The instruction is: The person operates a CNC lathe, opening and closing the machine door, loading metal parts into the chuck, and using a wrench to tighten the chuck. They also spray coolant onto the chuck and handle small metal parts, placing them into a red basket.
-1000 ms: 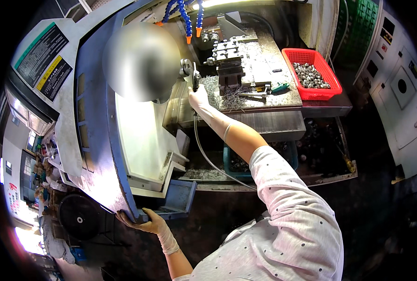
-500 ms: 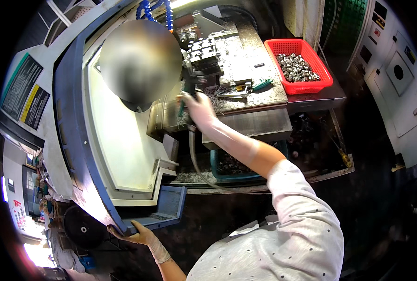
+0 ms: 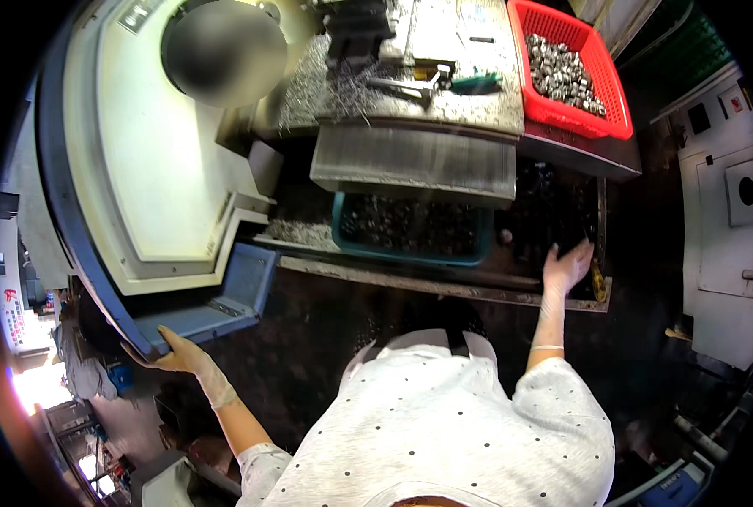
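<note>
My left hand (image 3: 180, 353), in a pale glove, has its fingers wrapped round the lower corner of the blue-edged machine door (image 3: 152, 325). On the right, my gloved right hand (image 3: 567, 269) is over the front edge of the dark machine tray (image 3: 512, 291). Its thumb and fingers are spread, and I see nothing between them, though the area beyond is very dark. Just right of it lies a tool with a yellow handle (image 3: 598, 280). A teal basket (image 3: 410, 256) of small dark pieces sits in the tray, under the metal ledge (image 3: 414, 160).
A red basket (image 3: 579, 122) of small metal parts stands at the back right. Metal shavings (image 3: 343, 97), a wrench-like tool (image 3: 406, 84) and a green-handled tool (image 3: 476, 83) lie on the machine table. A pale cabinet (image 3: 723, 228) stands far right.
My right hand has moved from the tool block, where it held a dark tool with a hose, to the tray's front right. The hose is out of sight. My left hand stays on the door.
</note>
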Motion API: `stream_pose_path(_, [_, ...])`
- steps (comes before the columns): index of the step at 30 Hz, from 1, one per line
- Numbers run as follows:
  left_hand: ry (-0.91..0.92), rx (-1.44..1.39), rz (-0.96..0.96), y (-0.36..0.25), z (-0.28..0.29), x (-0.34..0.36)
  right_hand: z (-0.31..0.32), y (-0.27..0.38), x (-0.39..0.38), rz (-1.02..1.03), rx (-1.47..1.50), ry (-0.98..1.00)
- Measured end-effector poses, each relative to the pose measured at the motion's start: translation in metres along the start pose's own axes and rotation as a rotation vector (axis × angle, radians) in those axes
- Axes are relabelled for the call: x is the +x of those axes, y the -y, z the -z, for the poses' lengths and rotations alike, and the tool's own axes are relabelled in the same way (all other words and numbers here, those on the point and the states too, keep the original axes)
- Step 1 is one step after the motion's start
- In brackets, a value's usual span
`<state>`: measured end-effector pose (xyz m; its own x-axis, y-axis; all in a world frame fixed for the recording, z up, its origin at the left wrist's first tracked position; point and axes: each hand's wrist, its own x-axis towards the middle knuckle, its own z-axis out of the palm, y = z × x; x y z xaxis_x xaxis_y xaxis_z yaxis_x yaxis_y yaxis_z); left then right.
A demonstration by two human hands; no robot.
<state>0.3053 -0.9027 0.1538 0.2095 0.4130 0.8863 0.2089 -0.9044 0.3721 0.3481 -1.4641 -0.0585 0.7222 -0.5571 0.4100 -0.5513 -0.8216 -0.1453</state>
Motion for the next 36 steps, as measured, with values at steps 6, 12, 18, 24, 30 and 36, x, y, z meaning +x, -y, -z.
stream_pose_path(6, [-0.034, 0.002, 0.014, 0.027, 0.003, -0.008, -0.002, 0.158, 0.005, 0.659, 0.400, 0.909])
stream_pose_path(12, [-0.016, 0.053, 0.036, 0.008, 0.001, -0.007, -0.133, 0.225, -0.029, 0.958, 0.231, 0.737])
stream_pose_path(18, [-0.027, -0.039, 0.088, 0.016, -0.007, -0.001, -0.206, 0.213, -0.067, 0.780, 0.331, 0.594])
stream_pose_path(24, [-0.075, -0.025, 0.054, 0.016, 0.010, -0.007, -0.093, 0.228, -0.042, -0.058, 1.146, 1.338])
stream_pose_path(30, [-0.014, -0.039, 0.087, 0.036, 0.003, -0.011, 0.042, 0.293, -0.058, 0.128, 1.180, 1.597])
stream_pose_path(36, [-0.002, -0.045, 0.077, 0.008, 0.002, -0.002, 0.129, 0.472, 0.016, 0.190, 2.220, 0.988])
